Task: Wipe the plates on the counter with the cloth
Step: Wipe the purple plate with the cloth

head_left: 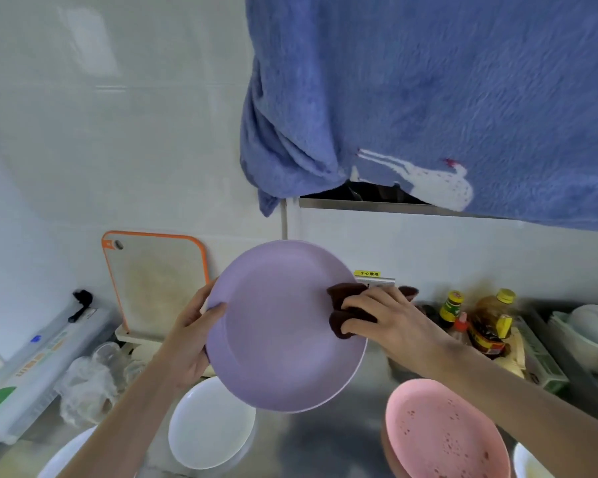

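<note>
A purple plate [283, 326] is held up above the counter, tilted toward me. My left hand [190, 336] grips its left rim, thumb on the inner face. My right hand [387, 322] presses a dark brown cloth [342, 312] against the plate's right inner edge. Below on the counter lies a white plate [211, 426], with another white plate [63, 457] at the lower left. A pink plate [446, 436] speckled with dark spots sits at the lower right on a stack.
A cutting board [156, 281] with an orange rim leans on the wall. Sauce bottles [480, 319] crowd the right, beside a rack with white bowls [591, 326]. A blue towel [428, 98] hangs overhead. Plastic bags and glasses [94, 377] lie at the left.
</note>
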The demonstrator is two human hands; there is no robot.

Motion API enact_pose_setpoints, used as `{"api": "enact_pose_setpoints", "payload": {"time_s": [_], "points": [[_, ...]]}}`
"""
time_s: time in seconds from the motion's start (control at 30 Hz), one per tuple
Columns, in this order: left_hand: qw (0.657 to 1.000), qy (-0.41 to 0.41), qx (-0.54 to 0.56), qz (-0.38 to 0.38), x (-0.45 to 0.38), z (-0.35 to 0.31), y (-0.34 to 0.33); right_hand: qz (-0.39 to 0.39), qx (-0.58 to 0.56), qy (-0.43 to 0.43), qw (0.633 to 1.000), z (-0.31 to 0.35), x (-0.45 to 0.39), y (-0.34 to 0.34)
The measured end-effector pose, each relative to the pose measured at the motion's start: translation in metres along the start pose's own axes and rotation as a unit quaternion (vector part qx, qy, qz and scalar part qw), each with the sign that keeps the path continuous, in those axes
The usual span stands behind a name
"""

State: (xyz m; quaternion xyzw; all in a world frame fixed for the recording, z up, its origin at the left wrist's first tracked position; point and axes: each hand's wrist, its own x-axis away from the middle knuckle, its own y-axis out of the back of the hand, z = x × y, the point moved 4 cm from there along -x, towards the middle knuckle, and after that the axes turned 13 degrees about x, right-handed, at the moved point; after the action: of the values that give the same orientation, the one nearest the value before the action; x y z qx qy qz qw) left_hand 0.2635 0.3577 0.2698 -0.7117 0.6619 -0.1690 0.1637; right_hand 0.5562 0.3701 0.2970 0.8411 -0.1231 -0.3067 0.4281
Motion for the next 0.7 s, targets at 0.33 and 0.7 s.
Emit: {"api": "enact_pose_setpoints", "payload": {"time_s": [0.33, 0.7], "points": [[0.985, 0.131, 0.017, -0.108, -0.010, 0.183, 0.008, 0.121, -0.127, -0.089, 0.981, 0.007, 0.100, -0.067], [0.957, 0.186, 0.065, -0.211, -0.023, 0.292, 0.033, 0.198, -0.154, -0.219, 0.943, 0.000, 0.178, -0.128]]}}
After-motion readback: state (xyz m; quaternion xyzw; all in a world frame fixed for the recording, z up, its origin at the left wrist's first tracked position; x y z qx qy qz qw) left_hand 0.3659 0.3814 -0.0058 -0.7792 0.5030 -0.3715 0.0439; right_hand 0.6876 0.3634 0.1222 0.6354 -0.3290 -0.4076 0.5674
